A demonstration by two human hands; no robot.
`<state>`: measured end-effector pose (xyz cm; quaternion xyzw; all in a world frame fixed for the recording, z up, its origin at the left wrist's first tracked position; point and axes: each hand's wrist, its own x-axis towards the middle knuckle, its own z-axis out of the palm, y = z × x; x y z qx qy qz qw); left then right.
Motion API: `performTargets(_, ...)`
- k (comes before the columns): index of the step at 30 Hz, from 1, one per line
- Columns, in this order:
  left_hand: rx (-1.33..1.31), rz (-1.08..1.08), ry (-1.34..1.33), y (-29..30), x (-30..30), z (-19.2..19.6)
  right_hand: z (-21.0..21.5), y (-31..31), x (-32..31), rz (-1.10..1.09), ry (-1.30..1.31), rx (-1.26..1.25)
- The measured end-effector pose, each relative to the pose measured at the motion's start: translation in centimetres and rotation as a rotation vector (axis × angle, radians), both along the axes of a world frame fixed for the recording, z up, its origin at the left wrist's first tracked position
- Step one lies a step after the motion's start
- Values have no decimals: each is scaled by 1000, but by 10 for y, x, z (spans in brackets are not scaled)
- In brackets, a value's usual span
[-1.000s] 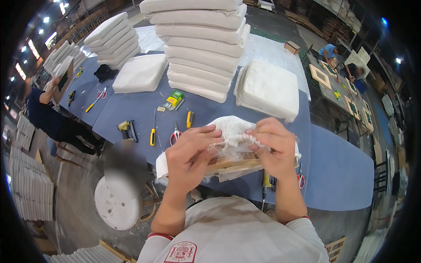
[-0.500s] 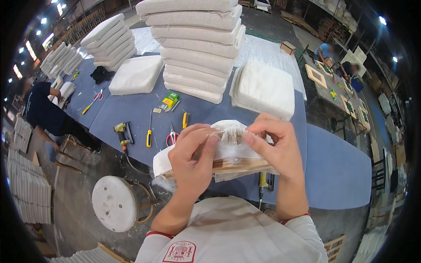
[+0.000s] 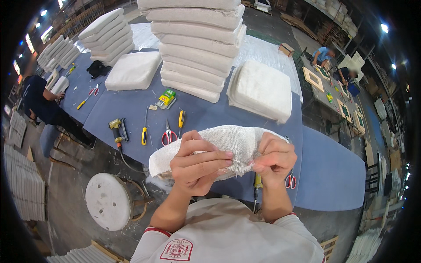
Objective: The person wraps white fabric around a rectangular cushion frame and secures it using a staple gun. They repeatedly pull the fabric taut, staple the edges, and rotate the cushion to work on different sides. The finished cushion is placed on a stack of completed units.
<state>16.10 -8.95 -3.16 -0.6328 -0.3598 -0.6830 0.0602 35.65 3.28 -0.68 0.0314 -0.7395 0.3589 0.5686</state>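
Note:
A cushion wrapped in white woven fabric [image 3: 234,142] lies before me at the near edge of the table. My left hand [image 3: 199,164] pinches the fabric's frayed near edge, with its fingers laid along the cover. On the other side of the same edge, my right hand [image 3: 276,158] is closed on a gathered bit of fabric. The cushion's underside is hidden. Just beyond the left hand lie red-handled scissors [image 3: 168,137] and a yellow-handled tool [image 3: 181,118]. A yellow power tool [image 3: 257,180] is partly hidden beside the right hand.
On the blue-covered table [image 3: 131,103] lie a staple gun [image 3: 117,131] with a hose, a screwdriver [image 3: 144,136] and a green-yellow box [image 3: 166,98]. A tall cushion stack [image 3: 193,57] stands behind, more cushions [image 3: 261,92] at right. A round stool [image 3: 108,201] and a co-worker [image 3: 41,103] are left.
The fabric has come down over the cushion's near side, covering the fluffy filling and wooden edge seen before. Both hands moved lower and nearer to me. Scissors now show beside the right hand.

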Motion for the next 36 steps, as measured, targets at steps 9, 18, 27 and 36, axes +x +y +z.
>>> performTargets(9,-461,-75,337,-8,-17,54,-1,6,0,-66,22,141)
performTargets(18,-496,-388,65,-8,5,35,-22,-69,65,-73,-133,-205)
performTargets(27,-636,-570,36,-1,7,43,14,-93,81,411,-289,-1348)
performTargets(36,-605,-899,-32,25,3,19,-20,-99,86,512,-219,-1420)
